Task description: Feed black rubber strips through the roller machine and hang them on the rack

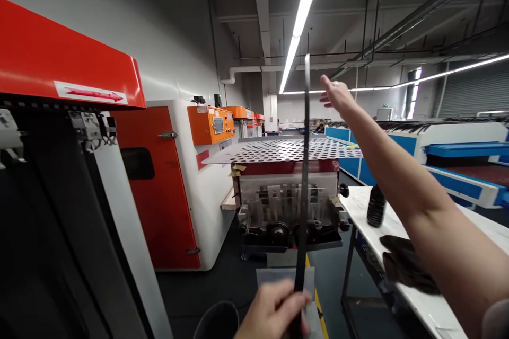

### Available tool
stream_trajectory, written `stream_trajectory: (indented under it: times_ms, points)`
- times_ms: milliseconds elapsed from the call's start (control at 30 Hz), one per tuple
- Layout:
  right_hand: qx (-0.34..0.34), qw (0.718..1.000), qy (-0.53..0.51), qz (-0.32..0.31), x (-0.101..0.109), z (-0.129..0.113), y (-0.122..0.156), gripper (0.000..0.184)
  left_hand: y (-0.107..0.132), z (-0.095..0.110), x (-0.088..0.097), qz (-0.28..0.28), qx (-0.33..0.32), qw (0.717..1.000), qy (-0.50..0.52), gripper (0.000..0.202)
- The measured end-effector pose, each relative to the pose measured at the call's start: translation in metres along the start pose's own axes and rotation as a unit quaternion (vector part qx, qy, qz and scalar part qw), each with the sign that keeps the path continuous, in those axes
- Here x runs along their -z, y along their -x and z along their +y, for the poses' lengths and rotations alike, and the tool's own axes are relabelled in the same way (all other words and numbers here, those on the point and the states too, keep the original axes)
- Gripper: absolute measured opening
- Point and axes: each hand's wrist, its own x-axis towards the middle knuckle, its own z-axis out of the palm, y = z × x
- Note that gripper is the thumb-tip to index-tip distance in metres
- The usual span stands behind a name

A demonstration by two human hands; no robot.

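My left hand [274,310] is closed around the lower part of a long, narrow dark strap [304,180] low in the middle of the view. From there the strap runs almost straight up to a lighter tip. My right hand [336,94] is raised on an outstretched arm to the right of that tip. Its fingers are stretched out, and a gap shows between them and the strap. Beyond the strap stands a machine [290,206] with rollers at its front and a perforated sheet [286,149] on top.
On the right, a white table [360,196] bears a black ribbed cylinder [376,206] and a dark bundle [405,262]. A red-topped machine [67,58] and an orange-doored cabinet [159,196] stand left. A dark bin [218,320] is on the floor.
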Motion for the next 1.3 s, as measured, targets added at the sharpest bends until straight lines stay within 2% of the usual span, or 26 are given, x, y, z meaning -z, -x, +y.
stream_trajectory:
  times_ms: [67, 100, 133, 167, 233, 267, 333, 400, 433, 500, 567, 633, 700, 800, 900, 1033, 1167, 1300]
  points:
    - [0.012, 0.998, 0.022, -0.053, -0.003, 0.014, 0.055, 0.044, -0.021, 0.030, 0.017, 0.001, -0.059, 0.997, 0.040, 0.041]
    - [-0.011, 0.994, 0.014, -0.104, -0.005, 0.021, 0.091, 0.045, -0.033, 0.042, 0.024, 0.000, -0.070, 0.996, 0.060, 0.039]
    - [-0.067, 0.978, -0.007, -0.195, -0.009, 0.028, 0.129, 0.049, -0.044, 0.050, 0.030, -0.002, -0.073, 0.994, 0.077, 0.038]
    - [-0.100, 0.962, -0.013, -0.255, -0.015, 0.033, 0.166, 0.050, -0.054, 0.055, 0.034, -0.009, -0.073, 0.993, 0.089, 0.037]
    - [-0.152, 0.930, -0.054, -0.332, -0.030, 0.041, 0.227, 0.043, -0.067, 0.055, 0.041, -0.038, -0.075, 0.992, 0.094, 0.039]
    - [-0.181, 0.913, -0.105, -0.350, -0.037, 0.044, 0.248, 0.036, -0.070, 0.054, 0.045, -0.058, -0.073, 0.992, 0.088, 0.043]
    - [-0.218, 0.888, -0.191, -0.358, -0.047, 0.043, 0.270, 0.026, -0.077, 0.052, 0.054, -0.084, -0.064, 0.992, 0.067, 0.056]
    - [-0.225, 0.874, -0.217, -0.373, -0.046, 0.036, 0.270, 0.024, -0.087, 0.062, 0.066, -0.061, -0.065, 0.995, 0.053, 0.067]
    - [-0.216, 0.868, -0.205, -0.398, -0.043, 0.031, 0.264, 0.023, -0.096, 0.074, 0.074, -0.044, -0.070, 0.995, 0.055, 0.067]
    - [-0.181, 0.851, -0.159, -0.466, -0.034, 0.019, 0.246, 0.024, -0.118, 0.110, 0.091, -0.029, -0.090, 0.993, 0.069, 0.054]
    - [-0.120, 0.849, -0.107, -0.503, -0.027, 0.010, 0.223, 0.027, -0.144, 0.157, 0.108, -0.053, -0.117, 0.990, 0.064, 0.033]
    - [-0.047, 0.873, -0.069, -0.481, -0.026, 0.005, 0.196, 0.030, -0.167, 0.206, 0.123, -0.031, -0.185, 0.982, 0.036, 0.023]
    - [0.013, 0.907, -0.040, -0.419, -0.028, 0.005, 0.169, 0.031, -0.184, 0.248, 0.134, -0.016, -0.249, 0.968, 0.017, 0.018]
    - [0.075, 0.939, -0.005, -0.335, -0.035, 0.014, 0.138, 0.025, -0.195, 0.289, 0.140, 0.029, -0.313, 0.949, -0.020, 0.013]
    - [0.092, 0.941, 0.006, -0.325, -0.043, 0.029, 0.128, 0.022, -0.195, 0.295, 0.136, 0.088, -0.331, 0.938, -0.060, 0.010]
    - [0.078, 0.926, -0.039, -0.367, -0.054, 0.043, 0.138, 0.027, -0.192, 0.267, 0.130, 0.110, -0.336, 0.934, -0.058, 0.007]
    - [0.069, 0.931, -0.123, -0.337, -0.062, 0.046, 0.144, 0.029, -0.187, 0.238, 0.126, 0.124, -0.345, 0.928, -0.061, 0.007]
    - [0.063, 0.926, -0.145, -0.344, -0.068, 0.054, 0.146, 0.031, -0.181, 0.222, 0.122, 0.135, -0.322, 0.934, -0.078, 0.005]
